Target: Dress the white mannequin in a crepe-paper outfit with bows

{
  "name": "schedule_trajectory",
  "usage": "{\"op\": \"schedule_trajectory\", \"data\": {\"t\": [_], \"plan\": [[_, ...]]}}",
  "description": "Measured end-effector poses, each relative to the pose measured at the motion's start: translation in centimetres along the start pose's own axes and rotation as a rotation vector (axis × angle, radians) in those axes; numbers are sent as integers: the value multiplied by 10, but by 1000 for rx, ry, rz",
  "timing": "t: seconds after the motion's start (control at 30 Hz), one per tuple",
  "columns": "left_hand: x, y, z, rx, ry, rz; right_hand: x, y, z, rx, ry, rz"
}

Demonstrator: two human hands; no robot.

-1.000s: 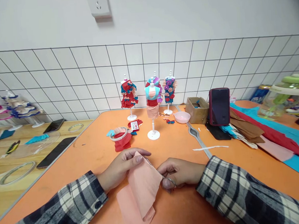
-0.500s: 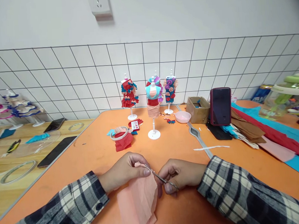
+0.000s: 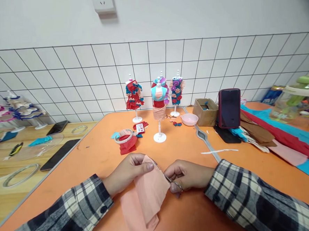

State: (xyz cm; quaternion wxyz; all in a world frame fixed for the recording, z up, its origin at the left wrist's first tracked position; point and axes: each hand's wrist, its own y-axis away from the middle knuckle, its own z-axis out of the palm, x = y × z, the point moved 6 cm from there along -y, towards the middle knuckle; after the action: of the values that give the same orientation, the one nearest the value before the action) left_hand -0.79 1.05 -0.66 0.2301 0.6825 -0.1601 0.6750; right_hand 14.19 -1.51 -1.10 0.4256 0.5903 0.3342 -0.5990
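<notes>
Pinched between thumb and fingers of my left hand [image 3: 137,169] is the top of a peach sheet of crepe paper [image 3: 151,192], which hangs down over the orange tabletop. My right hand [image 3: 180,176] is closed round the handles of small metal scissors [image 3: 177,186]. Their blades lie along the sheet's upper right edge, partly hidden behind it. Beyond my hands stands a small white dress form [image 3: 157,94] wrapped in light blue, red and peach.
Behind are more dressed forms [image 3: 134,95]. A roll of tape [image 3: 123,136] lies on red scraps at centre left. To the right are a pink bowl [image 3: 189,119], a cardboard box [image 3: 205,112], a propped phone [image 3: 229,108] and coloured paper sheets [image 3: 281,132].
The peach sheet has turned flatter toward me, its right corner now reaching my right hand. The scissor blades, earlier in plain sight, are now mostly behind the sheet.
</notes>
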Motion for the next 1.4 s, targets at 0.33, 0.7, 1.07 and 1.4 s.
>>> {"op": "schedule_trajectory", "data": {"t": [0.33, 0.7, 1.07, 1.4], "plan": [[1, 0, 2, 32, -63, 17, -2, 1, 3, 3, 40, 14], [2, -1, 3, 27, -91, 42, 1, 1, 2, -14, 8, 36], [6, -1, 12, -82, -140, 39, -1, 0, 7, -64, -25, -6], [5, -1, 15, -129, -185, 17, 2, 0, 7, -73, -12, 8]]}}
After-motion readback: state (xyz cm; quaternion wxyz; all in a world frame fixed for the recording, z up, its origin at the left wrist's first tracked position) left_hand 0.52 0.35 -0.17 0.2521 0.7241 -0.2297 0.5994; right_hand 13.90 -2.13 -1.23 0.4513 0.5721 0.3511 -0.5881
